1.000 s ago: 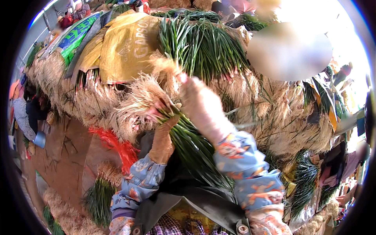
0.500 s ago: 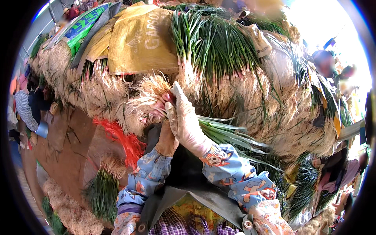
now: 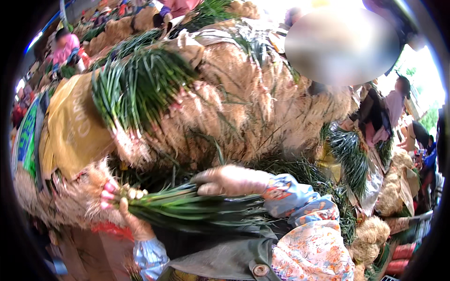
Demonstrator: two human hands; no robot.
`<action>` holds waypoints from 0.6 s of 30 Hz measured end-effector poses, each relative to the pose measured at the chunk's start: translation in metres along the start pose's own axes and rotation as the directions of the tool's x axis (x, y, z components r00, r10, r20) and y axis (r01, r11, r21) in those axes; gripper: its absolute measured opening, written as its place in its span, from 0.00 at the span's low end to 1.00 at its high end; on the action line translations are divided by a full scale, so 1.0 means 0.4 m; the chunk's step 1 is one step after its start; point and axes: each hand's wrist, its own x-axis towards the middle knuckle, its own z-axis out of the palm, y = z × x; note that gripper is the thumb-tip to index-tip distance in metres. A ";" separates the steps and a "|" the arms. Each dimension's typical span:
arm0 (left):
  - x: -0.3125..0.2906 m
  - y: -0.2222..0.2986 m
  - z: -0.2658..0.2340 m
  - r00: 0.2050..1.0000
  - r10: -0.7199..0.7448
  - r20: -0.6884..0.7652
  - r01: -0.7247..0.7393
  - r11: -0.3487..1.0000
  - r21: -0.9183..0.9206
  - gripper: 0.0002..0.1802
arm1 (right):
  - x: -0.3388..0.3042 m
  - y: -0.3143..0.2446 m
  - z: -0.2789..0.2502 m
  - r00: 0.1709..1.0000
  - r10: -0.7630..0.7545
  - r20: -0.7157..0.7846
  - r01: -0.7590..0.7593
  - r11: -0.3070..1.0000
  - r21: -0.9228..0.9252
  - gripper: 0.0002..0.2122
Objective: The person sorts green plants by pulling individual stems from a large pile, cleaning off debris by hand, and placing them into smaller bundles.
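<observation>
A bunch of green garlic (image 3: 187, 206) lies sideways in front of me, its pink bulbs and pale roots to the left and its long leaves to the right. My left hand (image 3: 136, 222), gloved, is closed round the stems just behind the bulbs, with part of its fingers hidden by the bunch. Over the leaves reaches my right hand (image 3: 232, 180), in a pale glove. Its fingers stretch leftward along the top of the bunch, somewhat smeared by motion, with the thumb apart below them.
A large heap of rooted green garlic (image 3: 145, 84) rises ahead. A yellow woven sack (image 3: 77, 126) covers its left part. More dark green bunches (image 3: 349, 159) lie at the right. Other people sit at the far left and right, one in a pink top (image 3: 68, 49).
My view has swung to the right. The bunch's root end has dropped from upright before the heap to lying low at left. My right hand has moved from the bulbs to the leaves.
</observation>
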 end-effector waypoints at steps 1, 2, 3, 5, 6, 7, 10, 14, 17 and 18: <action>-0.003 0.017 0.021 0.999 0.008 0.038 -0.009 0.999 0.036 0.25 | -0.017 0.025 -0.050 0.953 -0.106 -0.282 0.075 0.990 -0.117 0.16; -0.010 0.028 0.045 0.999 0.044 0.006 -0.044 0.995 0.086 0.25 | -0.029 0.057 -0.119 0.825 -0.260 -0.502 0.120 0.948 -0.294 0.16; -0.011 0.034 0.057 0.998 0.054 0.020 -0.056 0.990 0.133 0.25 | -0.021 0.134 -0.194 0.693 -0.273 -0.668 0.224 0.961 -0.161 0.14; -0.010 0.032 0.082 0.998 0.056 0.030 -0.060 0.977 0.202 0.26 | -0.015 0.285 -0.346 0.328 -0.254 -0.910 0.515 0.856 -0.053 0.12; -0.010 0.024 0.098 0.999 0.044 0.016 -0.046 0.969 0.243 0.26 | -0.027 0.293 -0.407 0.323 -0.167 -0.931 0.338 0.940 -0.051 0.11; -0.009 0.019 0.104 0.999 0.033 0.015 -0.036 0.966 0.258 0.26 | -0.035 0.269 -0.465 0.316 -0.081 -0.945 0.156 0.987 -0.032 0.11; -0.009 0.006 0.111 0.999 -0.007 0.044 -0.005 0.965 0.262 0.26 | -0.015 0.256 -0.556 0.268 0.214 -0.939 -0.600 0.800 0.011 0.12; -0.002 -0.005 0.106 0.999 0.003 -0.039 0.008 0.955 0.296 0.28 | 0.113 0.277 -0.585 0.238 0.231 -0.943 -0.762 0.647 -0.033 0.22; 0.002 -0.019 0.121 0.997 -0.015 -0.075 0.034 0.964 0.264 0.26 | 0.170 0.317 -0.612 0.253 0.256 -0.933 -0.851 0.517 -0.089 0.09; -0.006 -0.006 0.128 0.998 0.017 -0.063 0.001 0.961 0.276 0.26 | 0.204 0.311 -0.605 0.299 0.244 -0.923 -0.866 0.475 -0.155 0.07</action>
